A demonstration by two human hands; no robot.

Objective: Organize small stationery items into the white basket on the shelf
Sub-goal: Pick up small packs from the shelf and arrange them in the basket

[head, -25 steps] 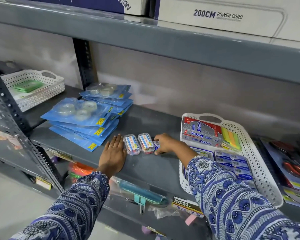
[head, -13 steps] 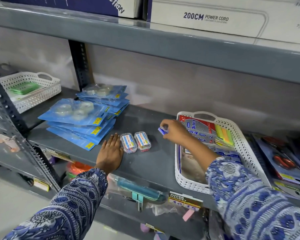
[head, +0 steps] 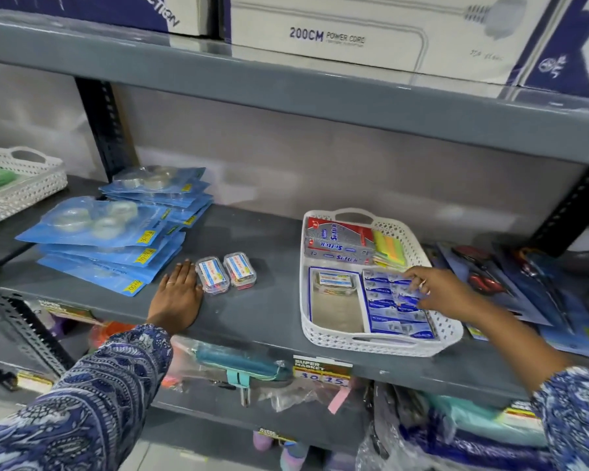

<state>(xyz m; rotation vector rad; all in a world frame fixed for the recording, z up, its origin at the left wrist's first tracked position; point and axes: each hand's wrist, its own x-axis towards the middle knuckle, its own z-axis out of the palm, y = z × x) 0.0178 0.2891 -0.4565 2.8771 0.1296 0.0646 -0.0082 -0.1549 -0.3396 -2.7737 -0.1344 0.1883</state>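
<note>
At right of frame the right hand (head: 436, 292) pinches a small blue packet (head: 409, 298) into the white basket (head: 381, 345), while the left hand (head: 177, 297) lies spread flat beside two clear boxes (head: 225, 274), likely next to go in.

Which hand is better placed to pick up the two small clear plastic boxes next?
Left. The left hand lies flat beside the two small clear plastic boxes; the right hand is over the white basket.

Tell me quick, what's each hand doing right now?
Left hand: open, flat on the shelf.
Right hand: fingertips on the blue packets in the white basket; grip unclear.
</note>
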